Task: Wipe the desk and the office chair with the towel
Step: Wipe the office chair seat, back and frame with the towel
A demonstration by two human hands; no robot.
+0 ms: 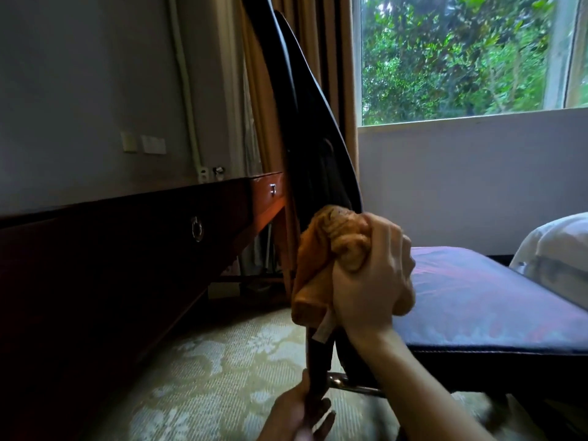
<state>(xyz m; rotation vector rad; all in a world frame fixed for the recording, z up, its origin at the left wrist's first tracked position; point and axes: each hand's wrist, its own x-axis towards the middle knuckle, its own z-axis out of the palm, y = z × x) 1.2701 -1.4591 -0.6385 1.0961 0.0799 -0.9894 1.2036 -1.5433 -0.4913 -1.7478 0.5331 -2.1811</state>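
Note:
My right hand [372, 275] grips a bunched orange-brown towel [321, 259] and presses it against the lower edge of the office chair's black backrest [305, 148], which rises tall through the middle of the view. My left hand [299, 412] holds the chair's dark back support bar [318, 361] low at the bottom. The chair's blue-purple patterned seat cushion [483, 300] stretches to the right. The dark wooden desk [121, 237] with ring-pull drawers stands at the left, seen from a low angle.
Pale patterned carpet [216, 370] covers the floor between desk and chair. Tan curtains [257, 90] hang behind the backrest. A window [461, 55] with green foliage fills the upper right. A white pillow [553, 243] lies at the right edge. Wall sockets [143, 143] sit above the desk.

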